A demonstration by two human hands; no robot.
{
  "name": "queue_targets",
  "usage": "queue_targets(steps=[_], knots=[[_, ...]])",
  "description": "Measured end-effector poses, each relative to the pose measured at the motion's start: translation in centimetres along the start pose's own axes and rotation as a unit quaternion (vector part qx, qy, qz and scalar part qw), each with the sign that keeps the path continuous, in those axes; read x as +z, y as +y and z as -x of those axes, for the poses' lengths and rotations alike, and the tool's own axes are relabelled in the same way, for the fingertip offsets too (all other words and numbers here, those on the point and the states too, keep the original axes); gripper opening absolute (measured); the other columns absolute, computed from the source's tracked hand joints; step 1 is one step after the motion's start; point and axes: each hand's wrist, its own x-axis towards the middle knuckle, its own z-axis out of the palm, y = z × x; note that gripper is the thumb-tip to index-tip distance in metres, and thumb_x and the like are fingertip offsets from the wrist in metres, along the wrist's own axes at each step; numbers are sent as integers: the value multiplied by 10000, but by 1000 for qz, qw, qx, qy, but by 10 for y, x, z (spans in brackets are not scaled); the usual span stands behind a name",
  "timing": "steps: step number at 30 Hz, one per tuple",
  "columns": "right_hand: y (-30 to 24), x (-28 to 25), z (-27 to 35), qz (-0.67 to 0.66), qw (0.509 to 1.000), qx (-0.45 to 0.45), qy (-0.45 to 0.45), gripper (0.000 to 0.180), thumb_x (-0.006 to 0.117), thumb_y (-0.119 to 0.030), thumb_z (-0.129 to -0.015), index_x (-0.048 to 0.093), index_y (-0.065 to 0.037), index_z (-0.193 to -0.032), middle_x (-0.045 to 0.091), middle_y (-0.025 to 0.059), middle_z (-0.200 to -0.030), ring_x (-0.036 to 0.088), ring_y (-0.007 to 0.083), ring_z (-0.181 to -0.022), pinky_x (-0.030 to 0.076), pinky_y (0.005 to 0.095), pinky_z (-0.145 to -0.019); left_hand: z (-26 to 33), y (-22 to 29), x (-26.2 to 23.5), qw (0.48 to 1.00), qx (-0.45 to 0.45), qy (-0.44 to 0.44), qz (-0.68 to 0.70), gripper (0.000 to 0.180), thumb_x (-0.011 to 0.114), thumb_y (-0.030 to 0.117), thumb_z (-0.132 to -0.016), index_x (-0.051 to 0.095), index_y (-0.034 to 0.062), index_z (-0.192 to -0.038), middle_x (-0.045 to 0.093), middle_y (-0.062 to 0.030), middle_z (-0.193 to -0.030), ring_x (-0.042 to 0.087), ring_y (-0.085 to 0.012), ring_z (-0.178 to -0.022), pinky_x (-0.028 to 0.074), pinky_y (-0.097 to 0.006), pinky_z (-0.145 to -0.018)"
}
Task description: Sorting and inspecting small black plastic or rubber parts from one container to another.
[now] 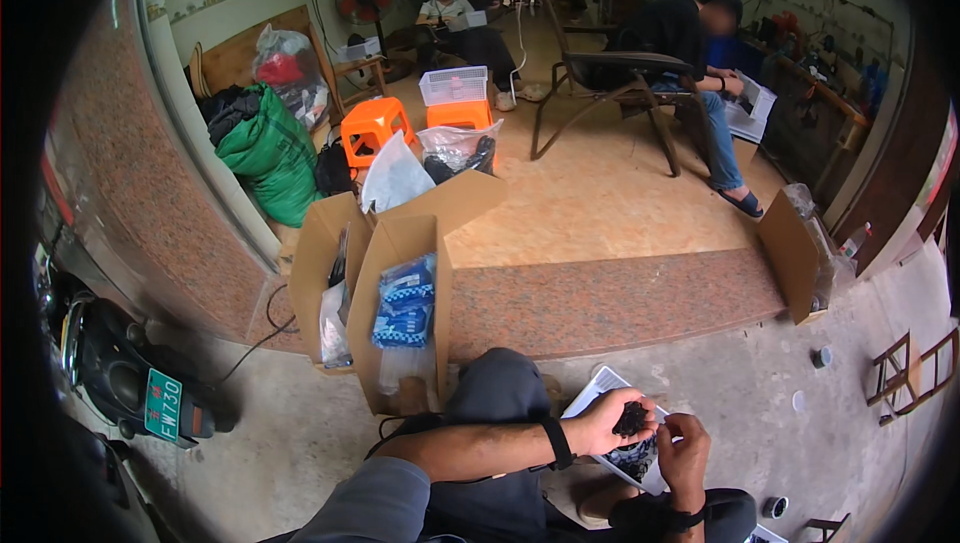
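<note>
Two hands at work over the lap, close together above a white tray. Left hand point(608, 425) cupped and closed around a small dark bundle point(631, 419), palm turned inward, a black wristband on the forearm. Right hand point(683, 448) just beside it, fingers curled and pinching toward the bundle; whether actually touching it, cannot tell. White tray point(600, 391) resting on the knee beneath, holding more dark pieces point(634, 458), partly hidden by the hands.

Judged state of the work: one piece in hand, mid-handling, not yet set down. Several dark pieces left in the tray, so the batch judged unfinished. Stock alongside: two open cardboard boxes point(395, 273) at left, standing upright, loaded with blue and clear plastic packets point(404, 308). A further open box point(795, 253) at right on the step. Finished share not determinable from this view. Other persons seated further back, well apart.
</note>
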Motion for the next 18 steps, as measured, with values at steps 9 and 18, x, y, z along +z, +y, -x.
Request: queue_targets(steps=[9,18], knots=[[-28,4,7,-162,982,68,-68,275,754,-71,-808,634,26,-1036,657,121,-824,643,183,-687,512,300,-598,-21,-21,-31,999,-6,28,44,275,520,294,-948,643,49,-924,668,-91,-930,656,-248,-906,538,-389,-823],[-42,16,2,28,989,11,-147,528,811,-106,-684,614,14,-1159,642,169,-960,656,308,-778,535,397,-679,-32,-30,-29,997,-1,59,39,270,548,331,-936,678,95,-937,653,-37,-937,593,-193,-895,489,-349,-797]])
